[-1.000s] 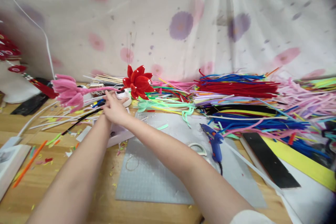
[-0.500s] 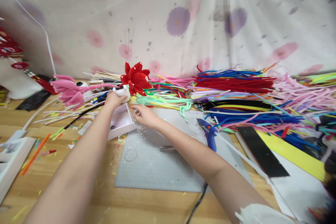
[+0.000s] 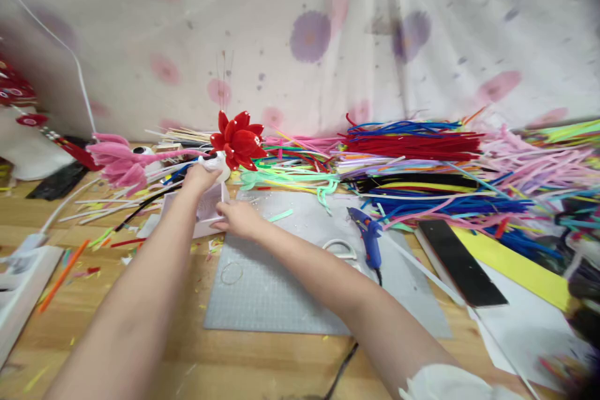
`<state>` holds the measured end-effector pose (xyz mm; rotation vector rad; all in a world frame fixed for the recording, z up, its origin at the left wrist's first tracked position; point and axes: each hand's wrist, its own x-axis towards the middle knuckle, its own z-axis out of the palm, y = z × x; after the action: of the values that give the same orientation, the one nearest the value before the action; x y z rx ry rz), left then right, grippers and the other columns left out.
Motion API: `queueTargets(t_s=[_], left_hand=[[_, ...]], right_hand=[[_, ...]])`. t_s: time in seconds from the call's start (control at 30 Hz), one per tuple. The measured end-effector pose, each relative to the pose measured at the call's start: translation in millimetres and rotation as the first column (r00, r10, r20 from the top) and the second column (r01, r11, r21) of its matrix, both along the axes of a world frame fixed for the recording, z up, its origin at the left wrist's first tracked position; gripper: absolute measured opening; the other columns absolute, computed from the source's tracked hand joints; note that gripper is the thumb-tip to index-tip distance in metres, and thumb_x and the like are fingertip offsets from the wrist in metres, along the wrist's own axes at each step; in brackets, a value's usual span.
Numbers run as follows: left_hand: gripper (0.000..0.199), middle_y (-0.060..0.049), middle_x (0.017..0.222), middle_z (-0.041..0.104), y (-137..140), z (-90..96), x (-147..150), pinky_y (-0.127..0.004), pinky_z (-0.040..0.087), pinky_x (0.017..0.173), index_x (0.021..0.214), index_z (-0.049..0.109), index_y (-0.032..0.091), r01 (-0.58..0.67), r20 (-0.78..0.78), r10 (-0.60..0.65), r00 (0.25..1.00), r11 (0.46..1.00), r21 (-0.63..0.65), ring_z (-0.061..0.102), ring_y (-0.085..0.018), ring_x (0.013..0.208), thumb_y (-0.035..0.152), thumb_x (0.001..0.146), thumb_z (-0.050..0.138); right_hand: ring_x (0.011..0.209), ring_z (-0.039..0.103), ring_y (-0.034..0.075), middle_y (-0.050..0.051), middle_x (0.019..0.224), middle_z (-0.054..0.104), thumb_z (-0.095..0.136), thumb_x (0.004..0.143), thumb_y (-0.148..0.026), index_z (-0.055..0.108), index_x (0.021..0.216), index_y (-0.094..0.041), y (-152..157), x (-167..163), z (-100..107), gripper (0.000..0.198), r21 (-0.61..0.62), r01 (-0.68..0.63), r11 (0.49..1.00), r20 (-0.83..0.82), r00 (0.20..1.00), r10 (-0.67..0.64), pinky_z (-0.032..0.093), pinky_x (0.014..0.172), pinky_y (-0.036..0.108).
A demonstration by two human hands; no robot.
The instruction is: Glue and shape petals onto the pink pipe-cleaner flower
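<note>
My left hand (image 3: pixel 202 179) reaches to the far side, fingers closed around a small white rounded object (image 3: pixel 222 167) with a dark top. Right beside it stands a red pipe-cleaner flower (image 3: pixel 239 140) with pearl-like tips. My right hand (image 3: pixel 240 220) pinches the right wall of a shallow white box (image 3: pixel 206 227), thumb at the rim. My left forearm hides much of the box. A pink pipe-cleaner flower (image 3: pixel 119 162) lies to the left, its stem running toward my left hand.
A grey cutting mat (image 3: pixel 276 287) carries a wire ring (image 3: pixel 231 273) and a blue glue gun (image 3: pixel 368 237). Bundles of coloured pipe cleaners (image 3: pixel 412 145) line the back. At right lies a black phone (image 3: pixel 462 262); at left, a white power strip (image 3: pixel 32 287).
My right hand has moved left from over the mat's beads onto the box wall. The box has shifted left. My left hand stays at the white object.
</note>
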<state>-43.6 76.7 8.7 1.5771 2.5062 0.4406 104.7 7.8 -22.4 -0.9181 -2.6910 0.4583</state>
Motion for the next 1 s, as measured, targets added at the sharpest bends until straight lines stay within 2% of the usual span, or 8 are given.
queueTargets(t_s=[0.1, 0.17, 0.33, 0.5, 0.7, 1.0], left_hand=[[0.059, -0.027, 0.114, 0.058, -5.9, 3.9, 0.8, -0.039, 0.044, 0.083, 0.111, 0.056, -0.002, -0.042, 0.011, 0.043, 0.999, 0.997, -0.069, 0.055, -0.036, 0.108, 0.041, 0.071, 0.058], [0.061, -0.027, 0.116, 0.058, -12.0, 6.6, -1.3, -0.039, 0.044, 0.083, 0.115, 0.054, -0.002, -0.042, -0.001, 0.042, 0.999, 0.998, -0.042, 0.055, -0.036, 0.107, 0.042, 0.073, 0.056], [0.042, -0.015, 0.108, 0.065, -36.7, 22.1, -17.7, -0.033, 0.044, 0.082, 0.106, 0.063, 0.01, 0.018, 0.0, -0.018, 1.0, 0.999, 0.051, 0.059, -0.028, 0.1, 0.038, 0.082, 0.043], [0.042, -0.014, 0.108, 0.065, -58.8, 37.5, -38.7, -0.031, 0.043, 0.083, 0.111, 0.061, 0.006, -0.067, 0.061, 0.065, 0.996, 0.998, 0.016, 0.058, -0.023, 0.097, 0.032, 0.082, 0.045], [0.039, -0.013, 0.109, 0.065, -68.5, 24.5, -45.4, -0.034, 0.043, 0.088, 0.108, 0.064, 0.007, -0.008, 0.016, 0.009, 1.0, 0.999, -0.041, 0.058, -0.025, 0.101, 0.028, 0.079, 0.047], [0.037, -0.014, 0.104, 0.067, -79.3, 6.1, -35.3, -0.039, 0.043, 0.09, 0.103, 0.067, 0.012, -0.063, 0.037, 0.06, 0.998, 0.994, 0.087, 0.059, -0.03, 0.102, 0.023, 0.074, 0.047]], right_hand=[[0.082, 0.06, 0.02, 0.01, 0.094, 0.064, 0.045, 0.086, -0.048, 0.057, 0.099, -0.016, -5.6, -5.3, 1.3, 0.036, 0.045, 0.023, 0.999, 0.009, 1.0, -0.023, 0.042, 0.067, 0.027], [0.082, 0.06, 0.019, 0.009, 0.094, 0.064, 0.042, 0.087, -0.05, 0.057, 0.098, -0.017, -8.7, -5.4, -1.0, 0.037, 0.072, 0.025, 0.997, 0.001, 1.0, -0.025, 0.042, 0.066, 0.026], [0.081, 0.06, 0.018, 0.009, 0.094, 0.063, 0.044, 0.086, -0.049, 0.056, 0.099, -0.018, -12.2, 0.6, -6.8, 0.036, 0.082, 0.056, 0.995, -0.026, 0.998, -0.054, 0.042, 0.067, 0.026], [0.085, 0.06, 0.019, 0.009, 0.096, 0.064, 0.044, 0.086, -0.049, 0.055, 0.102, -0.017, -9.3, -2.3, -0.1, 0.037, 0.078, 0.098, 0.992, 0.007, 0.995, -0.099, 0.043, 0.069, 0.027], [0.088, 0.061, 0.022, 0.01, 0.1, 0.064, 0.045, 0.087, -0.046, 0.054, 0.107, -0.016, 0.4, -24.7, -6.2, 0.037, 0.069, 0.142, 0.988, 0.016, 0.99, -0.143, 0.046, 0.071, 0.03], [0.089, 0.061, 0.022, 0.011, 0.1, 0.063, 0.049, 0.085, -0.045, 0.051, 0.11, -0.016, 5.6, -38.9, -9.3, 0.038, 0.063, 0.232, 0.971, -0.006, 0.973, -0.232, 0.047, 0.071, 0.029]])
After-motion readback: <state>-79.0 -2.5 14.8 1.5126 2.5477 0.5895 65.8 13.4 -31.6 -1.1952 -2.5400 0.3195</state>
